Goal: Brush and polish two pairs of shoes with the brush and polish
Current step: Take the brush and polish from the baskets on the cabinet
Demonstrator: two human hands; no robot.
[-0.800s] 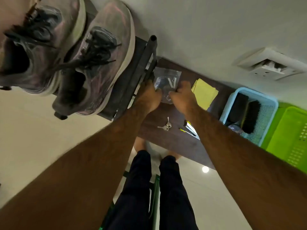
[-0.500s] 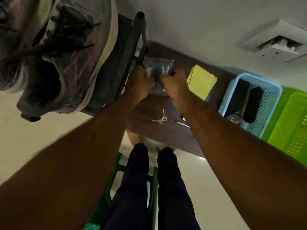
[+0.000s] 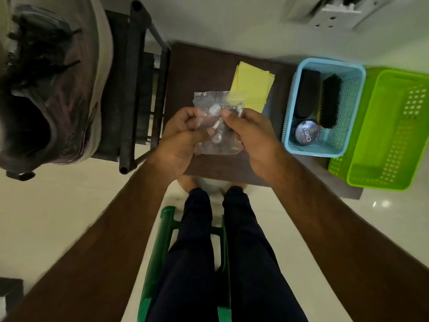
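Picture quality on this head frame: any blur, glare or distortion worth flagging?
Head view: dim light; wide-angle lens bends the forearms outward; shoe at the left edge is motion-smeared; plastic bag pinched between left hand and right hand is fairly sharp; polish tin lettering partly legible; small glare spot on the floor.

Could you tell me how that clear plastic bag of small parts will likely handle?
Probably floppy: the clear plastic bag creases where the left hand and right hand pinch it. Likely light, needing only that pinch. Its small loose parts would probably shift when tilted.
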